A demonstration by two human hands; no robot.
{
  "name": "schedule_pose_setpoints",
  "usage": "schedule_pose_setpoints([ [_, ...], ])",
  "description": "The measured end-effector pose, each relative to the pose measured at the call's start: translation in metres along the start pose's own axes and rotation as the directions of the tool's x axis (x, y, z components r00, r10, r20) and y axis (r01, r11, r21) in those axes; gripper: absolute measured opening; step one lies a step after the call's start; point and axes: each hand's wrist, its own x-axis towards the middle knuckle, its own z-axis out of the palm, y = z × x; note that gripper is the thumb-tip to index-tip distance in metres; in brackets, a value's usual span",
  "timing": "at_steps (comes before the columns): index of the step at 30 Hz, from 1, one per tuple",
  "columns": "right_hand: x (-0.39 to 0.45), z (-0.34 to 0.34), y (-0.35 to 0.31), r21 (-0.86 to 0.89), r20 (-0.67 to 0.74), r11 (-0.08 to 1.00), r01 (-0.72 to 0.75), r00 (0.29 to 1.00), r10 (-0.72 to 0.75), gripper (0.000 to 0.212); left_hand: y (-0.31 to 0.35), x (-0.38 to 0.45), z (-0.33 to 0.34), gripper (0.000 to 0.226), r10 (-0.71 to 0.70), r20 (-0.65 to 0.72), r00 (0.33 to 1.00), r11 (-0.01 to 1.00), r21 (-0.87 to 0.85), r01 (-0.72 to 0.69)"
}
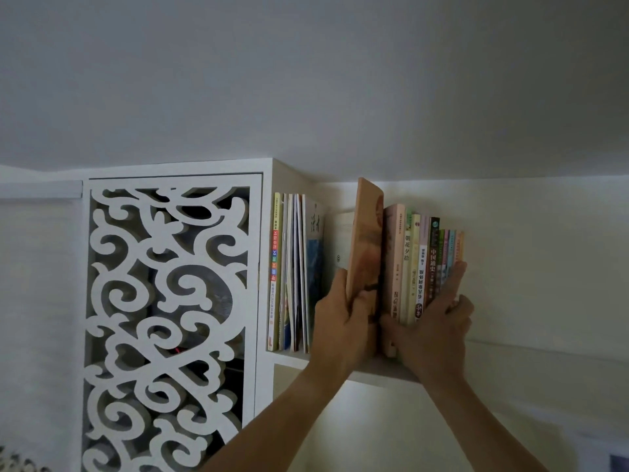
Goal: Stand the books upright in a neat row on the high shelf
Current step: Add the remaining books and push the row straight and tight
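Up on the high shelf [381,369], the left hand [343,321] grasps a tan book [366,240] upright in the gap. The right hand [439,321] presses flat, fingers straight, it seems, against the standing row of books [425,264].

above me, a plain grey ceiling [306,80] meets a pale cream wall [544,267]. at left i see a white cabinet door [163,318] with scrolled cut-out fretwork. light is dim, brighter on the wall beneath.
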Motion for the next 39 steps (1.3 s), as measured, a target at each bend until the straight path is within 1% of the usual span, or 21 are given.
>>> schedule_pose_setpoints([
  [1,-0.001,0.001,-0.002,-0.002,-0.003,1.0,0.0,1.0,0.0,0.149,0.002,-0.001,0.001,0.015,0.014,-0.011,1.0,0.998,0.065,-0.014],
  [3,-0.004,0.002,-0.005,-0.009,-0.002,1.0,0.004,1.0,-0.004,0.143,0.012,0.001,0.001,0.034,0.003,0.045,0.999,0.992,0.127,-0.008],
  [5,-0.004,0.003,-0.006,-0.026,-0.001,0.999,0.021,1.0,-0.021,0.142,0.023,0.009,-0.001,0.054,-0.111,0.087,0.99,0.991,0.088,0.103],
  [6,-0.004,0.003,-0.006,-0.034,-0.004,0.999,0.026,1.0,-0.026,0.144,0.027,0.015,-0.005,0.055,-0.188,0.083,0.979,0.982,0.051,0.184],
  [8,-0.005,0.004,-0.005,-0.064,-0.019,0.997,0.03,0.999,-0.032,0.146,0.032,0.027,-0.013,0.033,-0.315,0.09,0.945,0.948,-0.018,0.318],
  [10,-0.007,0.004,-0.006,-0.095,-0.04,0.994,0.056,0.997,-0.06,0.142,0.032,0.031,-0.021,0.015,-0.351,0.098,0.931,0.932,-0.064,0.358],
  [12,-0.008,0.005,-0.006,-0.1,-0.069,0.993,0.069,0.995,-0.076,0.137,0.031,0.026,-0.024,0.023,-0.272,0.051,0.961,0.957,-0.086,0.275],
  [14,-0.009,0.006,-0.007,-0.096,-0.081,0.994,0.061,0.994,-0.068,0.133,0.03,0.016,-0.026,0.026,-0.119,-0.087,0.989,0.993,0.007,0.12],
  [15,-0.009,0.007,-0.008,-0.105,-0.086,0.993,0.056,0.994,-0.065,0.132,0.028,0.012,-0.026,0.026,-0.041,-0.16,0.986,0.996,0.07,0.053],
  [17,-0.011,0.011,-0.009,-0.135,-0.11,0.99,0.028,0.993,-0.043,0.131,0.026,0.009,-0.026,0.023,0.023,-0.24,0.97,0.994,0.111,0.004],
  [18,-0.013,0.014,-0.011,-0.152,-0.123,0.988,0.017,0.992,-0.036,0.13,0.028,0.01,-0.027,0.02,0.017,-0.234,0.972,0.996,0.092,0.005],
  [20,-0.017,0.02,-0.014,-0.185,-0.147,0.982,0.036,0.987,-0.064,0.123,0.031,0.014,-0.031,0.011,-0.064,-0.116,0.991,0.997,0.026,0.067],
  [21,-0.018,0.022,-0.016,-0.199,-0.158,0.979,0.047,0.984,-0.08,0.119,0.033,0.016,-0.034,0.009,-0.144,-0.021,0.989,0.99,-0.006,0.144],
  [22,-0.02,0.024,-0.017,-0.208,-0.164,0.977,0.051,0.983,-0.087,0.117,0.034,0.017,-0.037,0.012,-0.229,0.062,0.971,0.972,-0.034,0.232],
  [24,-0.019,0.026,-0.018,-0.21,-0.163,0.976,0.057,0.982,-0.093,0.114,0.034,0.019,-0.043,0.014,-0.343,0.136,0.929,0.925,-0.12,0.36],
  [27,-0.019,0.025,-0.015,-0.22,-0.163,0.973,0.072,0.981,-0.109,0.11,0.035,0.02,-0.055,0.017,-0.386,0.174,0.906,0.859,-0.289,0.422],
  [30,-0.02,0.025,-0.011,-0.24,-0.163,0.966,0.092,0.977,-0.134,0.104,0.041,0.021,-0.063,0.019,-0.319,0.201,0.926,0.872,-0.321,0.37],
  [32,-0.021,0.025,-0.011,-0.245,-0.168,0.966,0.082,0.978,-0.126,0.102,0.045,0.022,-0.063,0.018,-0.246,0.131,0.96,0.876,-0.394,0.278],
  [35,-0.021,0.025,-0.012,-0.245,-0.156,0.966,0.085,0.98,-0.125,0.102,0.04,0.023,-0.062,0.017,-0.181,-0.134,0.974,0.901,-0.42,0.109],
  [37,-0.021,0.024,-0.012,-0.246,-0.141,0.965,0.086,0.982,-0.123,0.102,0.033,0.024,-0.061,0.018,-0.164,-0.282,0.945,0.952,-0.298,0.076],
  [39,-0.022,0.024,-0.012,-0.236,-0.123,0.968,0.085,0.986,-0.116,0.106,0.03,0.022,-0.058,0.018,-0.089,-0.387,0.918,0.992,-0.122,0.045],
])
